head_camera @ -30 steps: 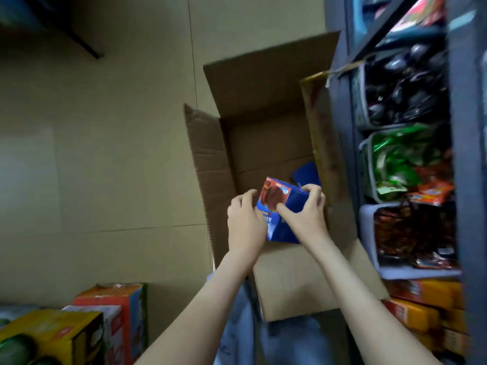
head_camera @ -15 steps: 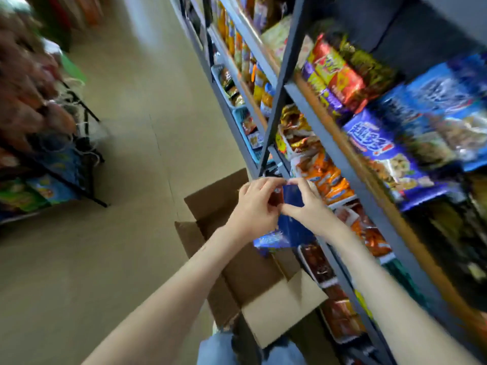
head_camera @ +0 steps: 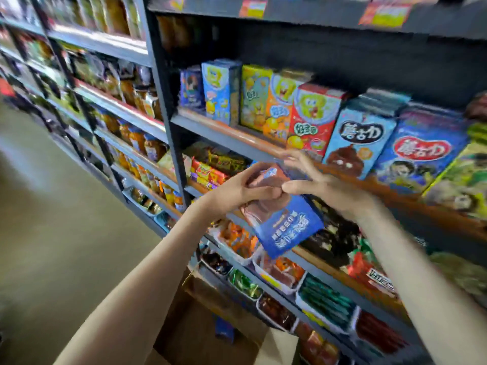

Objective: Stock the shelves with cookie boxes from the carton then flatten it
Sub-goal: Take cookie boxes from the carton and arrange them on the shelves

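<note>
The blue cookie box (head_camera: 287,227) hangs before the shelf (head_camera: 226,133), above the open carton (head_camera: 200,325). Its long axis slants from upper left down to lower right, printed face toward the camera. The left hand (head_camera: 242,188) and right hand (head_camera: 324,185) each keep a grip clamped on its upper end.

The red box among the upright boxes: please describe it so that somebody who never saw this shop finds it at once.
Find the dark metal shelving on the right and its shelf with the orange-brown front edge, where cartoon boxes stand upright. The red box is just above the right hand. It alone is red, between an orange box and a light blue box.
</note>
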The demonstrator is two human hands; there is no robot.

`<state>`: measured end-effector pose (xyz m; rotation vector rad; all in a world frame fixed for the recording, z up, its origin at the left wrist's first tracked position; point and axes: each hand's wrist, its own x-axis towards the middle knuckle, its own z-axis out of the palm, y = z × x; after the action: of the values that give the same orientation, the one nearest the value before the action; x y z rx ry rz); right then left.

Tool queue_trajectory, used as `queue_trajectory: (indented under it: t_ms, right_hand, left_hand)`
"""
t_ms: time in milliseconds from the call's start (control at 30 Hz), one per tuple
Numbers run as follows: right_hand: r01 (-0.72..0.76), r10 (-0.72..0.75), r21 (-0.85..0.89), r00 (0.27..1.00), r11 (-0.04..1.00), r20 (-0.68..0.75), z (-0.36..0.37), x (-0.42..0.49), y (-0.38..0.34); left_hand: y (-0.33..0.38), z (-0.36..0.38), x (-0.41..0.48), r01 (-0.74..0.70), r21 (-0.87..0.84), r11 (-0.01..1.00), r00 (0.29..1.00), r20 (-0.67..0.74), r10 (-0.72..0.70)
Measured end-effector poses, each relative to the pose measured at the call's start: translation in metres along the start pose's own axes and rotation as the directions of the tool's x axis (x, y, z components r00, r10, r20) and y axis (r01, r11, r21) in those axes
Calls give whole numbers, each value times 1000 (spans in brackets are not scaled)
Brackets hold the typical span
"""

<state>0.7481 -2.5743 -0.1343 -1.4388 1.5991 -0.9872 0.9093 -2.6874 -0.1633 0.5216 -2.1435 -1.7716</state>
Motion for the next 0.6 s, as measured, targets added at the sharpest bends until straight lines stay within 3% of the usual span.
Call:
queue_trajectory:
  t_ms: [67,167,267,367,500,600]
  right_hand:
    - [65,-64,7,994,998,-91,-23,-17,-14]
    - [129,-80,193,966,973,-244,-62,-49,-32]
    - [244,-123,345,934,907,-336,-102,-85,-43]
    - [322,-185,352,910,879,-371,-123,-108,-49]
    - [318,-205,214,881,924,-426,-124,-117,-58]
    - [406,-211,261,808,876,-550,-117,-112,-66]
  left_hand:
    - [17,15,8,-74,-134,988,997,-35,70]
    - [46,40,19,-164,-353,921,986,-69,149]
    - [81,71,31,-278,-514,812,961,-148,235]
    - [113,99,50,-437,-624,648,899,-324,294]
    - [144,134,73,-511,-697,503,854,-478,206]
    - [160,150,77,-514,-713,476,847,-511,149]
